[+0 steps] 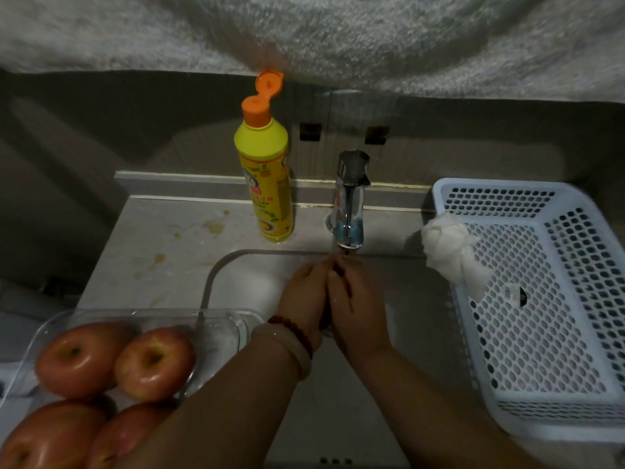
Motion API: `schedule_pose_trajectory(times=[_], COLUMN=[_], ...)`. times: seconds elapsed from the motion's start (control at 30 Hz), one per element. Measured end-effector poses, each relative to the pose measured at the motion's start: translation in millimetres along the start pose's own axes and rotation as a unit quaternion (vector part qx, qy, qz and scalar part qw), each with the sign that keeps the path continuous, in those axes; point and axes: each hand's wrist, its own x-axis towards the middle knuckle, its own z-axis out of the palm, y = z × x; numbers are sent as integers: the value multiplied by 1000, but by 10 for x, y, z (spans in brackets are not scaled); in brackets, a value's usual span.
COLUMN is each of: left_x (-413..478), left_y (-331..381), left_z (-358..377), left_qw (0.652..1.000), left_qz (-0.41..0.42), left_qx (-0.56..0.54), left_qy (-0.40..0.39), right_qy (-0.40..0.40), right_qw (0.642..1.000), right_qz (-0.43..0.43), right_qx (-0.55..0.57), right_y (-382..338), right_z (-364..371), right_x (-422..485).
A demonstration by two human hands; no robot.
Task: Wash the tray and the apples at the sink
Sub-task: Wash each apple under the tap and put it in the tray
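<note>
A clear plastic tray (216,316) stands at the lower left, on the counter beside the sink (236,265). It holds several wet red apples (154,362). My left hand (304,292) and my right hand (355,299) are pressed together palm to palm over the basin, right under the spout of the chrome faucet (350,198). Their fingers lie fairly straight, and I see nothing held between them. A beaded bracelet and a pale bangle sit on my left wrist.
A yellow dish-soap bottle (269,184) with its orange cap flipped open stands behind the sink, left of the faucet. A pale blue perforated basket (541,299) fills the right side, and a white cloth (449,252) hangs over its left rim. The counter at the left is stained.
</note>
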Motion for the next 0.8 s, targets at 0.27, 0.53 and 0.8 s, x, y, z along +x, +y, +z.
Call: schedule_pose_trajectory(times=[0.27, 0.53, 0.8], left_x=[-28, 25, -65], left_y=[36, -53, -5], left_z=[95, 25, 103], left_qw=[991, 999, 995], left_qz=[88, 32, 62], left_qx=[71, 13, 43], left_qy=[68, 18, 68], right_qy=[-27, 7, -1], right_qw=[786, 987, 869], right_qz=[487, 126, 433], right_qx=[380, 103, 239], right_y=[-321, -49, -258], right_z=[-120, 30, -115], right_x=[233, -48, 273])
